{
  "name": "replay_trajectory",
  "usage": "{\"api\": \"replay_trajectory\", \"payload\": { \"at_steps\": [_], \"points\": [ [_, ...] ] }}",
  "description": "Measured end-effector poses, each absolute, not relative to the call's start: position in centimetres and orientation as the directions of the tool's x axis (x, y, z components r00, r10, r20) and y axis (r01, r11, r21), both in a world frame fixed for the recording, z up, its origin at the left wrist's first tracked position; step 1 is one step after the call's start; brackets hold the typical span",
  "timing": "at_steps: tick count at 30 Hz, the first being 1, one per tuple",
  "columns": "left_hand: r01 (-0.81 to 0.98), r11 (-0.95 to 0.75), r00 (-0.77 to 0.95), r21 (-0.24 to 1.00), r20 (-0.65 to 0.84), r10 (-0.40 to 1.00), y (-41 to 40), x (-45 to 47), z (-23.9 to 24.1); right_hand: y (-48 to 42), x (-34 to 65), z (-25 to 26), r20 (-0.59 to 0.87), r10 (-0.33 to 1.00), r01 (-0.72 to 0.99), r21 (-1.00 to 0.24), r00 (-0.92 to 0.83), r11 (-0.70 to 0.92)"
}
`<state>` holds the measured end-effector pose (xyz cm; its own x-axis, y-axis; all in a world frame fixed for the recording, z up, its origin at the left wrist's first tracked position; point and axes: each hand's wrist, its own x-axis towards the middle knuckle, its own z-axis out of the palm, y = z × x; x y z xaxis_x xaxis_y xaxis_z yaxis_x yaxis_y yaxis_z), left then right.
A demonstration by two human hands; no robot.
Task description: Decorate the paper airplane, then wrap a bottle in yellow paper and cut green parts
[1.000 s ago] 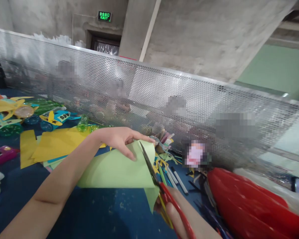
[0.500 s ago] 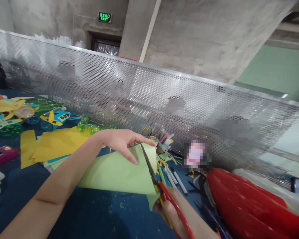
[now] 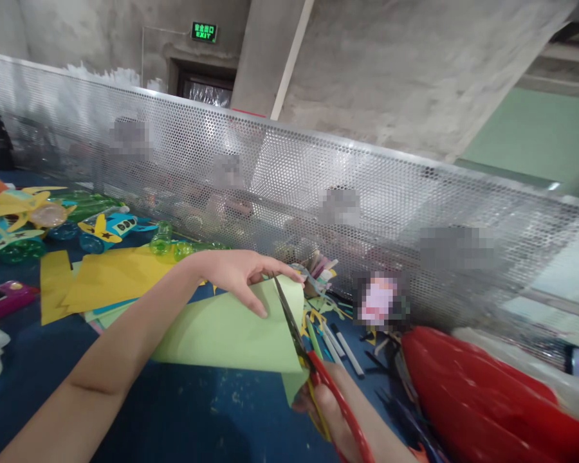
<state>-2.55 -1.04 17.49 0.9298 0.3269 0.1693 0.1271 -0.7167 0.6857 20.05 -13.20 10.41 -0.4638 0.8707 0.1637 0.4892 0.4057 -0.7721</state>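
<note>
My left hand (image 3: 234,273) holds a light green sheet of paper (image 3: 222,334) by its upper edge, the thumb on the near face and the fingers along the top. In my right hand (image 3: 325,405) is a pair of scissors (image 3: 321,370) with red and yellow handles. Their dark blades lie across the right end of the sheet, pointing up towards my left fingertips. A narrow flap of the paper hangs below the blades beside my right fingers. The tip of the lower blade is hidden.
Yellow paper sheets (image 3: 120,273) lie left, with bottle-and-paper toy planes (image 3: 110,230) behind. Several markers (image 3: 350,350) and paper scraps (image 3: 325,302) lie beyond the scissors. A red plastic bag (image 3: 482,392) is at right. A perforated metal screen (image 3: 280,173) runs along the table's back.
The scissors and my right hand have shifted very slightly against the paper. My left hand keeps the same hold on the sheet.
</note>
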Motion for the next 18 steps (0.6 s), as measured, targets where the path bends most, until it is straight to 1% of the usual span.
{"api": "replay_trajectory", "payload": {
  "at_steps": [7, 13, 18],
  "points": [
    [0.128, -0.727, 0.928, 0.675, 0.178, 0.328, -0.9, -2.6, 17.4, -13.1, 19.8, 9.6, 0.144, 0.895, 0.464, -0.814, -0.421, 0.349],
    [0.039, -0.666, 0.933, 0.745, 0.211, 0.290, -0.3, -2.4, 16.8, -13.1, 19.8, 9.5, 0.143, 0.915, 0.489, -0.808, -0.376, 0.327],
    [0.014, -0.647, 0.938, 0.763, 0.214, 0.273, 0.0, -2.4, 16.7, -13.0, 20.2, 9.1, 0.142, 0.915, 0.471, -0.821, -0.377, 0.321]
  ]
}}
